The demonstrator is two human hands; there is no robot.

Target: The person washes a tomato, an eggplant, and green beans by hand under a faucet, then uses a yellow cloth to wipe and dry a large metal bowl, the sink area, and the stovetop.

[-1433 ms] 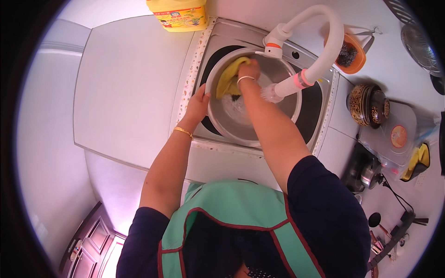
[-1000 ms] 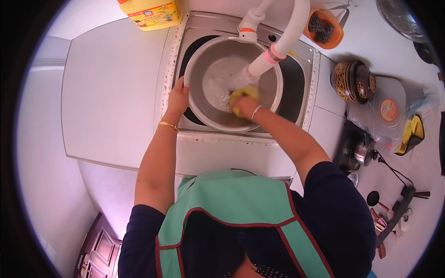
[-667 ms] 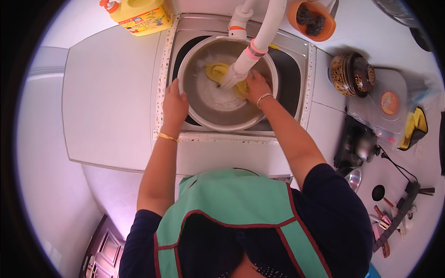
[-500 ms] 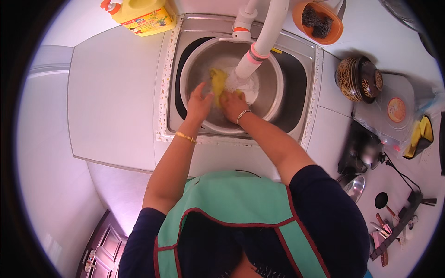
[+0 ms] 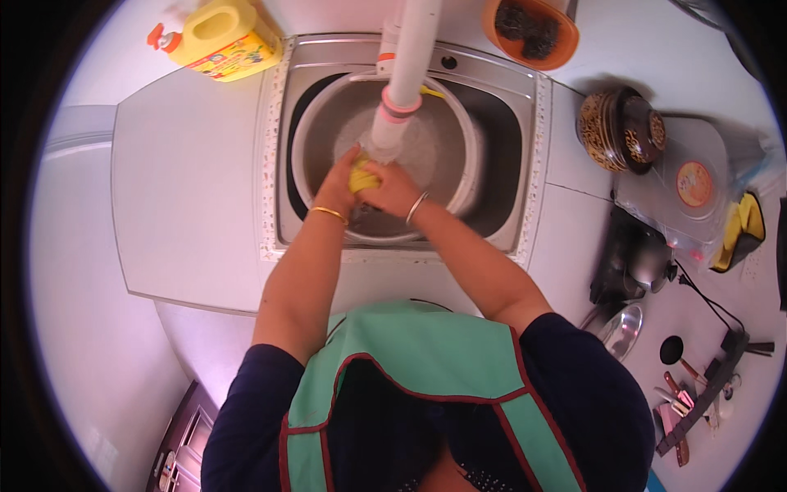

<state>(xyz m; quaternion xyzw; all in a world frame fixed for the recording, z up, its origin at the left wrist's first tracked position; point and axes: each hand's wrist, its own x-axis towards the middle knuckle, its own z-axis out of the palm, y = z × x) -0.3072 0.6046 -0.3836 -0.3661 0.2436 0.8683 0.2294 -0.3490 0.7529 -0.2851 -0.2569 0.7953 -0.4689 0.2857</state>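
A bunched yellow cloth (image 5: pixel 361 175) is squeezed between my two hands, over the near left part of a round metal basin (image 5: pixel 473 164) with water in it. My left hand (image 5: pixel 334 190) is closed round the cloth's left side. Against its right side, my right hand (image 5: pixel 393 192) grips it with bent fingers. The white faucet pipe (image 5: pixel 414 57) with a pink ring hangs over the basin, its outlet just beyond my hands. Part of the cloth is hidden by my fingers.
The basin stands in a steel sink (image 5: pixel 508 102). A yellow pump bottle (image 5: pixel 234 41) is at the back left, an orange holder (image 5: pixel 564 41) with dark scrubbers at the back right. To the right are a patterned brown bowl (image 5: pixel 602 131), a clear lidded box (image 5: pixel 656 193) and hanging utensils (image 5: pixel 672 351).
The cloth hung spread out and blurred under the outlet; now it is bunched up nearer to me. My left hand has closed on it, and both hands have come together.
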